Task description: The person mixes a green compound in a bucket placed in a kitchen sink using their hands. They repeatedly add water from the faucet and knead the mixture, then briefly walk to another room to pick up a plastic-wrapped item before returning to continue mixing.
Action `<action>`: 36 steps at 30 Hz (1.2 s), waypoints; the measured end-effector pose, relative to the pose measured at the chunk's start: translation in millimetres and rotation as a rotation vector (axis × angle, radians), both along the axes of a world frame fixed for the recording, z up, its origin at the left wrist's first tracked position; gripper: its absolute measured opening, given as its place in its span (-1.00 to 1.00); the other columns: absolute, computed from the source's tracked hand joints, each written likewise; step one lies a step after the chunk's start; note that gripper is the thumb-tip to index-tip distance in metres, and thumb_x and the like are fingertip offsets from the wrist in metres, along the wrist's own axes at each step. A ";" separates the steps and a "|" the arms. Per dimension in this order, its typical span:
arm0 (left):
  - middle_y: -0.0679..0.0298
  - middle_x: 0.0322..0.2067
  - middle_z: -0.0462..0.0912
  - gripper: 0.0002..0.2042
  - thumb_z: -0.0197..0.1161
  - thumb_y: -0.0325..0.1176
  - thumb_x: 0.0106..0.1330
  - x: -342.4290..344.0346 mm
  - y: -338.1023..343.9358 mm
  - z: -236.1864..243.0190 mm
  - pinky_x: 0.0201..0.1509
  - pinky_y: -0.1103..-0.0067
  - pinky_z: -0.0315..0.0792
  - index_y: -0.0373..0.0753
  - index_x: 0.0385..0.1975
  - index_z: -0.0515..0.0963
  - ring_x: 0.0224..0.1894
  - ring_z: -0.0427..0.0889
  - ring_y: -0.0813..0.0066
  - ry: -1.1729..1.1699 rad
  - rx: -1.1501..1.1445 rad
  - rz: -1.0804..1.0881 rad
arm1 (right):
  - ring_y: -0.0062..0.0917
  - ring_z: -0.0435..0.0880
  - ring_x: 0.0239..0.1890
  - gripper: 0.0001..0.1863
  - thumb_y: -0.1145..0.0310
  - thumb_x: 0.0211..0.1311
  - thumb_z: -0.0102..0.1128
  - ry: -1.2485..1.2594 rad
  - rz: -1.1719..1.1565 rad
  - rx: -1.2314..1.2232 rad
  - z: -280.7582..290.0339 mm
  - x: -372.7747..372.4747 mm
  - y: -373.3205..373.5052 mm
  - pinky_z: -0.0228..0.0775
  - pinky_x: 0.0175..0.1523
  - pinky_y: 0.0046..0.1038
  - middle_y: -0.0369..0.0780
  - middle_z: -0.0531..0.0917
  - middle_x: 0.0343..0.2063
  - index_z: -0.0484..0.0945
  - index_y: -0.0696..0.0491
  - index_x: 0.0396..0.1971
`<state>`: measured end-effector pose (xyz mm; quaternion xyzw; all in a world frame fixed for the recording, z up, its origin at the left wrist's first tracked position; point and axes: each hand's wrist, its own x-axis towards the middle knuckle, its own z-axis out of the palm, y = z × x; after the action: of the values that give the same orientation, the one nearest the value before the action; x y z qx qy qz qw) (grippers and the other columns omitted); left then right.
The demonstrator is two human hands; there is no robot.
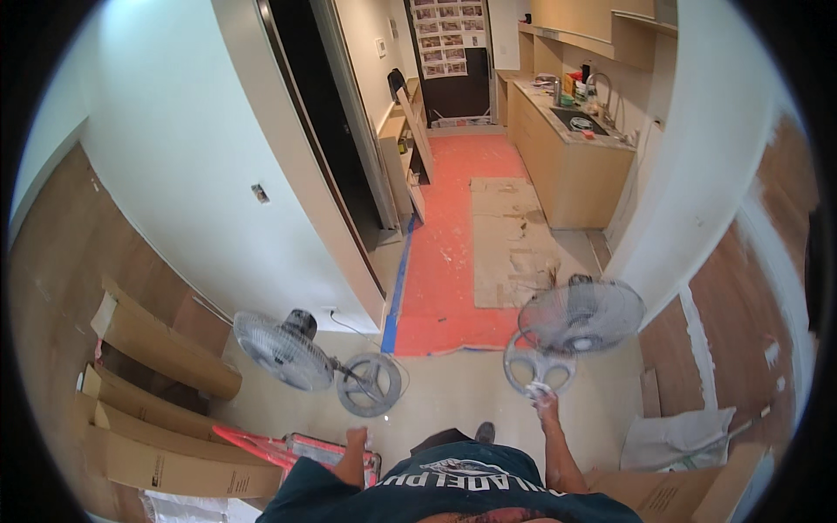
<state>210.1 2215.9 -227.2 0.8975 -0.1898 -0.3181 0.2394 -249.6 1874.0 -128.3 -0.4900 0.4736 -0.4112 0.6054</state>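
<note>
My right hand (545, 406) is held out ahead of me, its fingers closed around a small crumpled white thing (540, 389), too small to name. It overlaps the base of the right standing fan (582, 315) in the picture; whether they touch I cannot tell. My left hand (357, 436) hangs low on the left, its fingers hidden from above. Close beside it lies a red-framed folding step ladder or similar frame (296, 449); I cannot see whether the hand touches it. Beyond that hand stands another fan (283, 350) with a round grey base (369, 384).
Red floor covering (445, 261) edged with blue tape and a cardboard sheet (514, 244) run toward a dark door. A kitchen counter (571, 166) with sink lines the right. Long cardboard boxes (174, 462) lie at left. A power cord (353, 326) runs from the wall. Plastic sheeting (676, 438) lies at right.
</note>
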 end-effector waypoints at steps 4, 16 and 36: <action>0.04 -0.39 0.61 -0.78 0.15 -0.29 0.28 -56.1 11.1 -5.9 -0.37 0.26 0.56 -0.35 -0.30 0.51 -0.40 0.66 0.13 0.473 -0.237 0.741 | -0.56 0.64 -0.18 -0.73 0.29 0.26 0.26 0.127 0.426 -0.295 104.3 125.1 -101.1 0.44 -0.01 -0.50 -0.19 0.69 -0.26 0.58 0.15 -0.14; 0.02 -0.49 0.62 -0.70 0.10 -0.20 0.26 121.5 -294.0 -10.3 -0.32 0.15 0.45 -0.36 -0.50 0.54 -0.42 0.64 0.12 0.282 -0.017 0.417 | -0.54 0.64 -0.22 -0.74 0.32 0.31 0.17 0.209 0.234 -0.470 145.9 346.0 -500.6 0.45 -0.07 -0.49 -0.20 0.69 -0.24 0.57 0.17 -0.12; 0.13 -0.39 0.63 -0.83 0.27 -0.44 0.18 484.9 -1074.5 47.8 -0.46 0.46 0.52 -0.37 -0.27 0.56 -0.44 0.63 0.36 0.264 -0.345 0.172 | -0.73 0.57 -0.50 -0.81 0.33 0.29 0.19 -0.067 -0.752 -0.044 -6.1 333.7 -985.2 0.35 -0.48 -0.69 -0.30 0.69 -0.37 0.56 0.05 -0.16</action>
<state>694.9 1141.3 -179.4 0.8068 -0.1311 -0.3739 0.4383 84.1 888.8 -134.4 -0.2812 0.5915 -0.6307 0.4164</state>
